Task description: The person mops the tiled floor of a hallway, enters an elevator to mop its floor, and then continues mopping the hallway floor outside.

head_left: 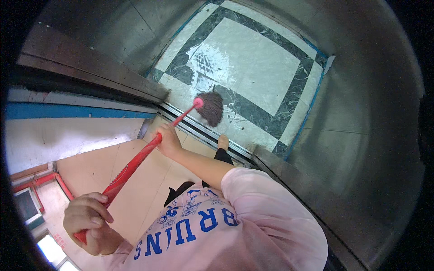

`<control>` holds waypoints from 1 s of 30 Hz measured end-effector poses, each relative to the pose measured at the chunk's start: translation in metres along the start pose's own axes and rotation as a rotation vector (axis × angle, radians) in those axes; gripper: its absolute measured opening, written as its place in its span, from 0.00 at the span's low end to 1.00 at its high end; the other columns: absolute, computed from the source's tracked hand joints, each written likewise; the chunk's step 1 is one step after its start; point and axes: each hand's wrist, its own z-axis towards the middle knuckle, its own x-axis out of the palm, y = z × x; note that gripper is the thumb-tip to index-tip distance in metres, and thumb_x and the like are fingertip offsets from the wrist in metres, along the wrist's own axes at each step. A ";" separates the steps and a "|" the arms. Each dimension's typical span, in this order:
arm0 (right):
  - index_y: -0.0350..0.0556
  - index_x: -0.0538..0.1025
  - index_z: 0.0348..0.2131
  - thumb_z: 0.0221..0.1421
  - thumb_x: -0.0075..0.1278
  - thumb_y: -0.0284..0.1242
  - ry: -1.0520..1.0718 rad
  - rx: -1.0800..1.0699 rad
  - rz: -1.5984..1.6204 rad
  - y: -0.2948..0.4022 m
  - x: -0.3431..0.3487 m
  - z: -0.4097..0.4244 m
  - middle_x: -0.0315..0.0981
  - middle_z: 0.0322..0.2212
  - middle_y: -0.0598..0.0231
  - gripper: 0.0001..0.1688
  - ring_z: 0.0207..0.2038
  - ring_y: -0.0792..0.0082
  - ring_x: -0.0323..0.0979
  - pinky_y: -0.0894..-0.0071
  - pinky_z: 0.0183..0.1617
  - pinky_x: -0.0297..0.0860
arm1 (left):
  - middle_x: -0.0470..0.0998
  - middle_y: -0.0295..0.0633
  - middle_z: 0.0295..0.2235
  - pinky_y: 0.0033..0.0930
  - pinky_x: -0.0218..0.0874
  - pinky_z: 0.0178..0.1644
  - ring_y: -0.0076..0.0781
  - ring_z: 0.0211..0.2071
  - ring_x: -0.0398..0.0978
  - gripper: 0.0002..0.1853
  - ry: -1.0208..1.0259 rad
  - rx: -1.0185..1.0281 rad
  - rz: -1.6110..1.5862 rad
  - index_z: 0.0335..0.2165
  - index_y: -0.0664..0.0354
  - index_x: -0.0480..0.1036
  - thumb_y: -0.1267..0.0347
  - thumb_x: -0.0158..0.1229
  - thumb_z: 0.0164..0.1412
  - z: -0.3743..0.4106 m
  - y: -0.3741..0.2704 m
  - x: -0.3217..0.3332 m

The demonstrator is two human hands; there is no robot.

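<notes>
A string mop with a red handle [135,163] slants from the lower left to the middle of the view. Near the handle's upper end my left hand [90,223] is closed around it. Further down, just above the thin pink part of the pole, my right hand [167,139] grips it. The dark mop head [211,107] is spread on the elevator floor [251,64], just past the door sill. Wet, shiny patches lie beside and beyond the mop head.
Metal door tracks [200,130] cross between the tiled landing [135,179] and the elevator car. Metal walls [339,101] enclose the car floor. My foot [223,142] is at the sill. Red pipes [44,179] run along the wall at the lower left.
</notes>
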 end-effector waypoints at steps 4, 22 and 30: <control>0.45 0.65 0.18 0.43 0.56 0.30 0.035 0.011 0.035 -0.024 0.016 0.048 0.64 0.23 0.59 0.15 0.32 0.54 0.64 0.59 0.37 0.60 | 0.68 0.36 0.10 0.41 0.67 0.35 0.31 0.14 0.69 0.03 0.047 -0.019 0.160 0.20 0.56 0.71 0.72 0.51 0.41 0.035 0.015 0.039; 0.49 0.71 0.20 0.37 0.55 0.32 0.341 0.175 -0.369 0.001 -0.095 0.076 0.71 0.27 0.63 0.09 0.35 0.58 0.68 0.61 0.41 0.62 | 0.66 0.29 0.13 0.31 0.64 0.28 0.24 0.17 0.67 0.04 0.662 0.367 -0.333 0.24 0.50 0.65 0.67 0.51 0.54 0.164 0.088 -0.038; 0.49 0.73 0.19 0.40 0.54 0.34 0.087 0.394 -0.634 -0.060 -0.187 -0.004 0.71 0.23 0.60 0.09 0.33 0.55 0.69 0.57 0.39 0.63 | 0.74 0.40 0.18 0.40 0.65 0.43 0.31 0.22 0.74 0.05 0.548 -0.092 -0.645 0.30 0.60 0.74 0.71 0.54 0.52 0.144 0.138 0.061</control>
